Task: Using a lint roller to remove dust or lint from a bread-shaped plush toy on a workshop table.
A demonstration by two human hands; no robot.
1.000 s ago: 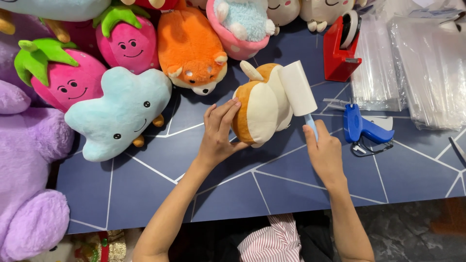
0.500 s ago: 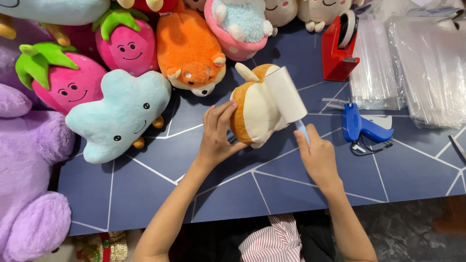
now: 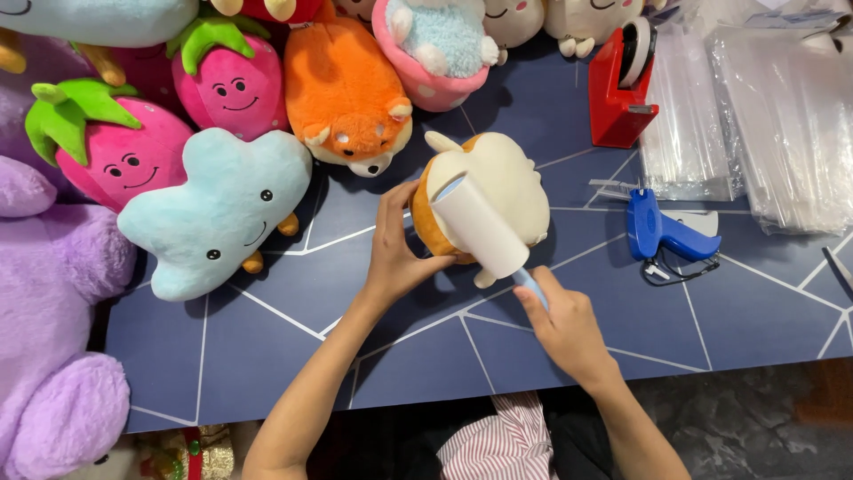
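The lint roller point(image 3: 480, 224) covers part of the tan and cream plush point(image 3: 502, 191); the purple plush point(image 3: 53, 356) and clear bags point(image 3: 782, 124) run off the frame edges; the roller's handle sits hidden inside the right hand point(image 3: 564, 324)

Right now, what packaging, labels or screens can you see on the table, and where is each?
Clear plastic bags: two flat stacks at the table's far right, transparent and glossy, rectangular.
Smaller clear bag stack: just right of the red tape dispenser, same transparent film.
Paper sheets: top right corner, white, partly under the bags; too small to tell more.
No screens or signs in view.
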